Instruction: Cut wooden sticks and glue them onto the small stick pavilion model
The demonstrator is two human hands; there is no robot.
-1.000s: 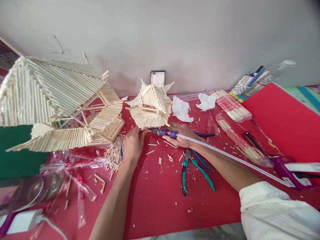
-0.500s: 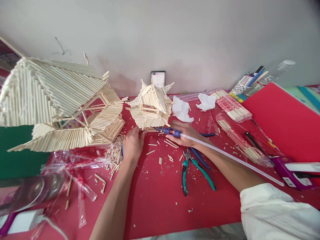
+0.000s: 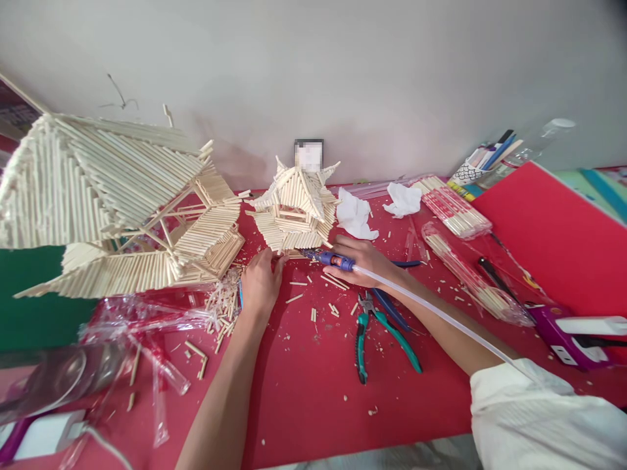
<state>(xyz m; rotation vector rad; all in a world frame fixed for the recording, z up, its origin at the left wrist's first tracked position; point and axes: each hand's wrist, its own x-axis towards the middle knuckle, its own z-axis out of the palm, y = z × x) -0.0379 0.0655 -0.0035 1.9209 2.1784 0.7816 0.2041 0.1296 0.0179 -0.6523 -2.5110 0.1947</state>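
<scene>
My right hand (image 3: pixel 360 261) is wrapped around a blue hot glue gun (image 3: pixel 337 260), with a long clear glue stick (image 3: pixel 431 307) running out of its back along my forearm. Its nozzle points left, at the lower front edge of a small pavilion model (image 3: pixel 296 212) built of wooden sticks. At that model's front left corner, my left hand (image 3: pixel 260 281) is closed, thumb and fingertips together by the base. Whatever those fingers pinch is hidden. Short cut stick pieces (image 3: pixel 336 282) lie just in front of the model.
A bigger stick-built house (image 3: pixel 122 189) stands at left, above plastic wrappers (image 3: pixel 157 320) and stick scraps. Green-handled pliers (image 3: pixel 365 339) lie in front of my right forearm. Crumpled tissues (image 3: pixel 355 214), packs of sticks (image 3: pixel 453 205), a red board (image 3: pixel 553 228) and a pen cup (image 3: pixel 467 171) are at right.
The glue stick's rear end has swung down towards my right sleeve. Both hands and the models stay almost exactly where they were.
</scene>
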